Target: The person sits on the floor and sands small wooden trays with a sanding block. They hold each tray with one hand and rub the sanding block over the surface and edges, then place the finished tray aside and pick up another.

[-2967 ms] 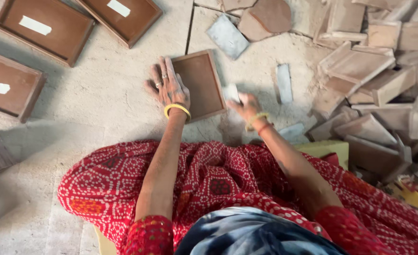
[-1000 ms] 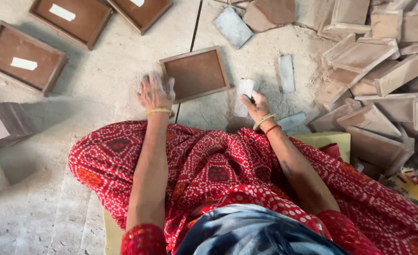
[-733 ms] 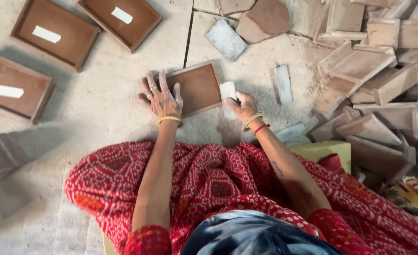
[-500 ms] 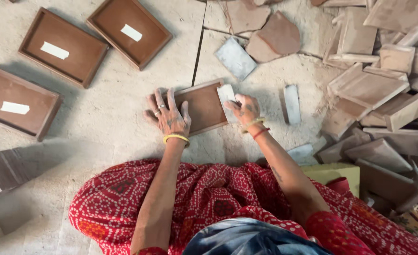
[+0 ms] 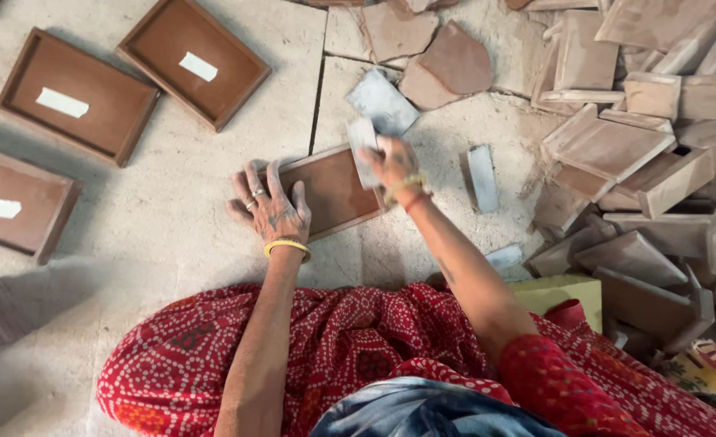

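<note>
Two hands are busy in the middle of the frame, above the red patterned cloth point(image 5: 293, 356) low down. The left hand point(image 5: 273, 212) lies flat with its fingers spread on the left edge of a brown tray point(image 5: 333, 190), so its grip is wide open and only presses down. The right hand point(image 5: 394, 162) has its grip closed around a small grey pad point(image 5: 363, 150), which touches the tray's right end.

The tray could slide on the dusty floor point(image 5: 172, 235) if the left hand slips, because it only presses and does not hold. The pad could also catch on the tray's raised edge and pop out of the fingers.

Half a second ago the right hand and pad sat a bit lower, near the tray's right side. Now they are up by its top right corner. The left hand has stayed on the tray.

Farther off, a second grey pad point(image 5: 380, 101) and broken flat stones point(image 5: 447, 65) lie in the upper middle. Three trays with white strips point(image 5: 192, 69) rest in the upper left. A heap of plain trays point(image 5: 641, 146) fills the right.
</note>
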Demonstrator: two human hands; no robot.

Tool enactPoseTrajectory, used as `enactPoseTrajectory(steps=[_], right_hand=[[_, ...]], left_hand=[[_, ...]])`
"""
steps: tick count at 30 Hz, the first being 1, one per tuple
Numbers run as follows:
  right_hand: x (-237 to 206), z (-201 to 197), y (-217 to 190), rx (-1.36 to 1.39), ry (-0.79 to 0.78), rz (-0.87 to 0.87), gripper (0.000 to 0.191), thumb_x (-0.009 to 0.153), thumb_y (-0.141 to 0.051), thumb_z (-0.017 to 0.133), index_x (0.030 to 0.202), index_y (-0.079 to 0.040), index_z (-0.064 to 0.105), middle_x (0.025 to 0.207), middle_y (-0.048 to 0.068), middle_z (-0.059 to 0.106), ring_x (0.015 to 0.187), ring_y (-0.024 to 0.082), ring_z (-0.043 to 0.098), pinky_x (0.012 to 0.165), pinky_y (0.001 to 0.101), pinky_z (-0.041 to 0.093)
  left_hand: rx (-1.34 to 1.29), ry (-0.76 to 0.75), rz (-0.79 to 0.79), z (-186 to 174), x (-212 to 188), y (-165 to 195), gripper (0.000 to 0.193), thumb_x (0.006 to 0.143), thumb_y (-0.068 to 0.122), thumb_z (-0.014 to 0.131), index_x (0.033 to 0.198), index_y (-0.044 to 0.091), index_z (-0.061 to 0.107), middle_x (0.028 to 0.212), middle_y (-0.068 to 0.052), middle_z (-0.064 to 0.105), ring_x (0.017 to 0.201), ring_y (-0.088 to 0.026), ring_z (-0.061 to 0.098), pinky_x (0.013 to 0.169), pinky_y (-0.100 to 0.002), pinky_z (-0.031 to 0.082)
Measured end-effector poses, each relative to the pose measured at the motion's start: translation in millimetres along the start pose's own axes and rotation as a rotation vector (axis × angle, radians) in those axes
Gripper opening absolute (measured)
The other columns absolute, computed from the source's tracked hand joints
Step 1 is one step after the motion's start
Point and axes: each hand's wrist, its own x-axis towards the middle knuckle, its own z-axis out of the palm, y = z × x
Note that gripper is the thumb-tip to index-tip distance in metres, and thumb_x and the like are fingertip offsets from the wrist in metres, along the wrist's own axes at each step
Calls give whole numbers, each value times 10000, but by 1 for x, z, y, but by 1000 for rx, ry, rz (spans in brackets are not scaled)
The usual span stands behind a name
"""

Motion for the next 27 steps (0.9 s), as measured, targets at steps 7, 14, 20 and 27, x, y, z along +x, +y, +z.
enactPoseTrajectory(steps=[7, 14, 20, 27], right_hand=[[-33, -15, 1, 39, 35, -207, 529, 893, -555, 686, 1036, -52, 769, 919, 144, 739, 846, 285, 700, 796, 408, 538], [29, -20, -34, -78, 22, -191, 506, 928, -510, 770, 936, -6, 731, 824, 205, 692, 731, 364, 633, 719, 429, 530], [-63, -35, 15, 87, -154, -77, 504, 841, -522, 786, 1049, -66, 736, 969, 164, 749, 842, 276, 707, 779, 384, 569], [-146, -42, 59, -27, -103, -123, 347, 920, -368, 768, 983, -28, 743, 849, 116, 745, 718, 199, 676, 658, 360, 541]], left_hand=[[10, 25, -11, 3, -2, -1, 594, 954, 415, 632, 1496, 210, 501, 1654, -184, 298, 1549, -410, 154, 1187, -691, 55], [-9, 10, -28, -2, 0, 3, 590, 960, 415, 627, 1499, 215, 495, 1655, -159, 281, 1549, -408, 137, 1186, -696, 36], [1, 79, 20, 9, 1, -1, 516, 1013, 402, 595, 1481, 195, 529, 1646, -161, 307, 1542, -420, 182, 1188, -702, 56], [80, 5, 80, 7, 28, -20, 492, 1081, 479, 582, 1284, 35, 643, 1435, -227, 549, 1369, -423, 447, 1160, -608, 337]])
